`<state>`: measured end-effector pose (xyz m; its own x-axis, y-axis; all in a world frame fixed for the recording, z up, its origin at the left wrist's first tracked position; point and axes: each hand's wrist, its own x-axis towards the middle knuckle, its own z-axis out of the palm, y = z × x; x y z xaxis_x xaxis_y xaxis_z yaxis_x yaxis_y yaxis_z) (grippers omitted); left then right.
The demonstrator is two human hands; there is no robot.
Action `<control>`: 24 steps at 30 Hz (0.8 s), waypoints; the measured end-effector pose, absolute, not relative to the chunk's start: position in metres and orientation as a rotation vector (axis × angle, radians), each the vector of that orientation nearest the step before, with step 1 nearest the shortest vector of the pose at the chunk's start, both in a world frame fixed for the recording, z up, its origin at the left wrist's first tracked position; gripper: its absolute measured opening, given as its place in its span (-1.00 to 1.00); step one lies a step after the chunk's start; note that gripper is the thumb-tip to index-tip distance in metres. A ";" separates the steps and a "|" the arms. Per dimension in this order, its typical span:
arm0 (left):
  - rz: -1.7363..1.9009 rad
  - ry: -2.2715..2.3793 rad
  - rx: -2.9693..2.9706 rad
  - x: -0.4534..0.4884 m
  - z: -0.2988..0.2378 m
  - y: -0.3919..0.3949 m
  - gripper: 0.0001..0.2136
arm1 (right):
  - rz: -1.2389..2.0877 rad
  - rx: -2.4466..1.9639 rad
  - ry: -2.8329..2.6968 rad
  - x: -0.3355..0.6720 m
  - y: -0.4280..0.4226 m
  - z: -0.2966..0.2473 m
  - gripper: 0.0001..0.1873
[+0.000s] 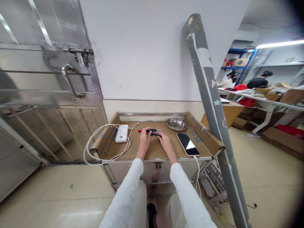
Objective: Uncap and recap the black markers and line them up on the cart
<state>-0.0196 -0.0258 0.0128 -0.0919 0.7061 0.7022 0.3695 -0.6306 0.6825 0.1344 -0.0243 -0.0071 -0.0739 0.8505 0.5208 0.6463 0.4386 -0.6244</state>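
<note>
Cardboard lines the cart top (111, 139) under both my hands: left hand (144, 135) and right hand (163, 141) meet, fingers pinched on a small black object (155, 133), a red-ended pen (144, 130) just beyond the left fingertips. Risk: a slip could flick the small part toward the steel dish (176, 124) or phone (188, 144) to my right. Object's identity unresolved; fingers cover it.

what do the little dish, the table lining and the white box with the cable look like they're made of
The little dish looks like polished metal, likely stainless steel: silvery, with bright reflections. The table lining looks like plain brown cardboard: matte, with folded-up flaps and blue print. The white box looks like smooth, slightly glossy plastic, probably a power bank; its white cable seems plastic or rubber coated.
</note>
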 end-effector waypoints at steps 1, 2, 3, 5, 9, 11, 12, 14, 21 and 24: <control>1.784 1.184 1.916 -0.020 0.012 -0.025 -0.80 | 0.274 -1.298 -1.792 0.134 -0.025 -0.006 -0.70; 1.783 1.185 1.928 -0.020 0.011 -0.024 -0.81 | 0.253 -1.309 -1.788 0.134 -0.026 -0.006 -0.71; 1.775 1.178 1.944 -0.020 0.010 -0.023 -0.82 | 0.226 -1.319 -1.781 0.134 -0.027 -0.005 -0.72; 1.751 1.158 1.964 -0.020 0.007 -0.020 -0.84 | 0.167 -1.336 -1.765 0.134 -0.029 -0.003 -0.73; 1.740 1.159 1.919 -0.020 0.004 -0.017 -0.86 | 0.059 -1.397 -1.736 0.134 -0.033 0.002 -0.72; 1.699 1.145 1.933 -0.020 0.003 -0.017 -0.89 | 0.020 -1.432 -1.710 0.134 -0.034 0.004 -0.72; 1.655 1.124 1.964 -0.019 0.002 -0.017 -0.91 | 0.007 -1.444 -1.698 0.135 -0.035 0.004 -0.72; 1.547 1.073 2.048 -0.018 0.002 -0.017 -0.93 | -0.008 -1.461 -1.681 0.135 -0.034 0.003 -0.72; 1.565 1.079 2.024 -0.019 0.001 -0.018 -0.93 | -0.051 -1.569 -1.666 0.136 -0.033 0.001 -0.74; 1.529 1.092 2.036 -0.019 0.002 -0.019 -0.95 | -0.069 -1.609 -1.687 0.137 -0.034 0.002 -0.76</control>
<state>-0.0192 -0.0188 0.0021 0.1114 0.7596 0.6408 0.3595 -0.6319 0.6866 0.1367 -0.0337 0.0018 0.1147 0.8219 0.5580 0.8649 0.1937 -0.4631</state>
